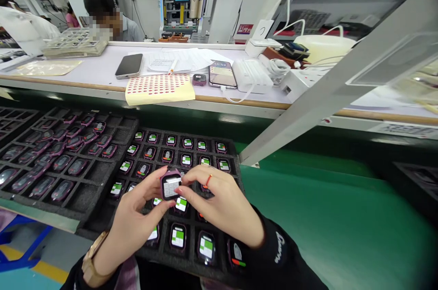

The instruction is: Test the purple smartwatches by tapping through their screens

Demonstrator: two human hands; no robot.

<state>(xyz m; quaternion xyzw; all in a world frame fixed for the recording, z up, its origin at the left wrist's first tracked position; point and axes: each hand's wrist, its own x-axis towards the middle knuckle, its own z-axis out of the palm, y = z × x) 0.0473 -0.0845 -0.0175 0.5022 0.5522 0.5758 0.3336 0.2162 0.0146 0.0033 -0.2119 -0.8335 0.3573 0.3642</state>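
The left hand (138, 214) is grasping the purple-framed watch (171, 186) between thumb and fingers at its left side. The right hand (221, 199) is grasping its right side, the thumb overlapping the lit face's edge. Both grips are holding it above the middle of the right foam tray (99, 214). Lit-screened watches (178, 236) are occupying compartments through to that tray's far edge. Along its left edge, the left foam tray (121, 135) is carrying mostly dark-screened watches (78, 167). Beyond, a sticker sheet (160, 89) is overhanging the near edge of the white tabletop (102, 73); a phone (222, 75) is lying to its right.
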